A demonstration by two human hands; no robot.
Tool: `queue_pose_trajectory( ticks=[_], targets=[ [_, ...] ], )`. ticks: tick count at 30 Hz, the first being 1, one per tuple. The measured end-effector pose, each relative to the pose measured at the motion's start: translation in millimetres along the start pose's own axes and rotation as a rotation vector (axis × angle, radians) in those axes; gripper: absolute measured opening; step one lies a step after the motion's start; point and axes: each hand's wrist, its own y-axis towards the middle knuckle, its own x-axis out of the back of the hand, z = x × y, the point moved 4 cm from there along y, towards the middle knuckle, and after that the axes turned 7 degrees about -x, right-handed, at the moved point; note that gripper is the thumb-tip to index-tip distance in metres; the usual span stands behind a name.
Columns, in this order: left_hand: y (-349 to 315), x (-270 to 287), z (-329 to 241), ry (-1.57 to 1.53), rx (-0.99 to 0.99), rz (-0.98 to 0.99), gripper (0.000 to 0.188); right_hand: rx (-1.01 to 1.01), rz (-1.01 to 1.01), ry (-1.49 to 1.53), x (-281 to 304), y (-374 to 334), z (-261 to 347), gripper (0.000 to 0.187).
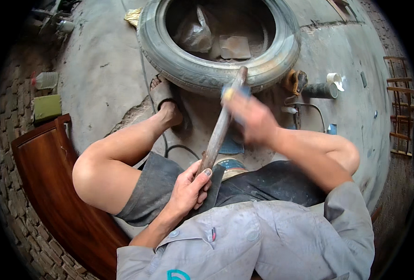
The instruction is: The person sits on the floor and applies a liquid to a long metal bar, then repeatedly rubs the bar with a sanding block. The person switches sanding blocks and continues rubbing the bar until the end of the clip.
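Observation:
A long greyish-brown wooden stick (220,128) slants from my lap up to the tyre (179,63). My left hand (188,189) is closed around its lower end, thumb on top. The upper tip overlaps the near sidewall of the tyre; whether it touches cannot be told. Smeared by motion, my right hand (251,114) is at the upper part of the stick. Its fingers press a blue piece of sandpaper (241,90) against the wood, partly hidden by the hand. Another blue sheet (231,146) lies below the stick, between my legs.
Inside the tyre are a clear plastic bag (195,35) and a flat square piece (235,47). Right of it lie a power tool (296,81), a dark cylinder (322,90) and a white cup (334,80). A polished wooden panel (62,186) stands at my left, near a green box (47,108).

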Motion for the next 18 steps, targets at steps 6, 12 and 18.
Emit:
queue_pose_trajectory(
  ticks=[6,12,18],
  targets=[
    [-1,0,6,-0.002,-0.028,-0.012,0.039,0.036,0.213,0.277,-2,-41,97,0.059],
    [2,-2,-1,0.053,-0.007,-0.021,0.043,-0.168,-0.006,-0.012,7,17,-24,0.064],
    [3,0,9,0.155,-0.153,-0.061,0.042,0.185,0.185,0.091,-8,-24,46,0.056]
  ],
)
